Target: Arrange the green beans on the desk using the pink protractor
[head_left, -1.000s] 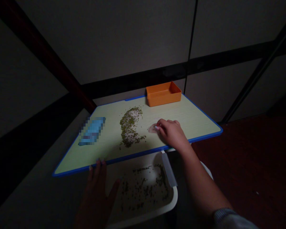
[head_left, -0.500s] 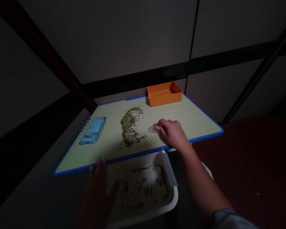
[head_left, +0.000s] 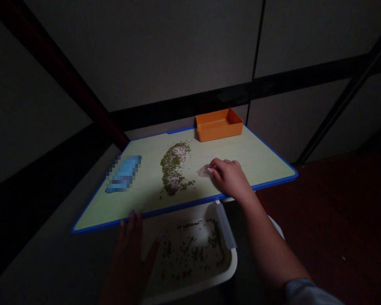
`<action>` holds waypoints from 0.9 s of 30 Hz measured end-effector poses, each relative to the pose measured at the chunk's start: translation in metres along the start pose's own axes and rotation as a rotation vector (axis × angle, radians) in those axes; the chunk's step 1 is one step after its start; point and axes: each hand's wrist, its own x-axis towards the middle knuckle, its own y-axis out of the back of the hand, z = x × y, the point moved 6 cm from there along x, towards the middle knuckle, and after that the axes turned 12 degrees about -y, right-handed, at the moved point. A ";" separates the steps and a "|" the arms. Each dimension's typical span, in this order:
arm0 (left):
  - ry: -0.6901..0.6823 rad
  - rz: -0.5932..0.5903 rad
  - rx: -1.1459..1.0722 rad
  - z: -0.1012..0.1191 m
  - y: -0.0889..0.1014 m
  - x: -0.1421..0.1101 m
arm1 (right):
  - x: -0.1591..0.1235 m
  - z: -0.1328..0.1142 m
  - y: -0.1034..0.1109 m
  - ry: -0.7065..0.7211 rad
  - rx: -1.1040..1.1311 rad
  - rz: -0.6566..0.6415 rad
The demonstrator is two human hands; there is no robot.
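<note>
Small, flat, pale-pink, translucent-looking patch of unclear material (head_left: 203, 171): located at the fingertips of the right hand (head_left: 231, 176), partly covered by them, on a pale yellow-green tabletop (head_left: 260, 161) with blue edging (head_left: 98, 227). Right hand: thumb and forefinger drawn together at the near right part of the patch; impossible to tell whether clamped on it or only touching.

Left of the right hand, near the patch but apart from it: curved heap of small olive-green and whitish grains (head_left: 172, 166), with strays towards the fingertips. Beyond the right hand: open, rectangular orange tray (head_left: 220, 133), plastic in appearance.

Left hand (head_left: 128, 258): fingers apart, fingertips at the blue edging; nothing visible in its grasp, palm in deep shadow. Beyond the left hand: flat, light-blue packet (head_left: 125, 173), pixelated. Right of the left hand, below the edging: white bin with rounded rim (head_left: 231, 267), grey clip (head_left: 225, 226) and scattered dark grains (head_left: 195, 254) inside.

Caution: avoid a leftward sweep of the right hand; risk of scattering the heap. Avoid leaning on the edging with the left hand; possible tilting and spillage. Allow for slipping at the pinch if thin or slick. Beware of overlooking strays in dim light.
</note>
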 end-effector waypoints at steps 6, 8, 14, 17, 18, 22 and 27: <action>0.019 -0.009 0.004 0.001 0.000 0.002 | 0.001 0.000 -0.001 0.015 0.014 -0.007; 0.012 -0.009 0.001 0.001 0.001 0.002 | 0.001 0.001 0.000 0.011 0.005 -0.002; 0.011 -0.011 -0.028 -0.005 -0.002 0.002 | 0.001 -0.002 0.002 0.002 -0.030 0.003; 0.021 0.012 0.000 -0.005 -0.001 0.002 | -0.001 -0.003 0.002 0.021 -0.028 -0.002; 0.011 0.006 0.001 -0.002 -0.001 0.001 | -0.001 -0.002 0.001 0.013 -0.031 0.002; -0.007 -0.029 0.015 0.006 0.000 0.001 | 0.001 0.003 -0.002 0.000 -0.038 0.021; 0.004 0.042 0.015 -0.003 -0.005 -0.002 | 0.001 0.000 0.002 0.015 -0.044 0.021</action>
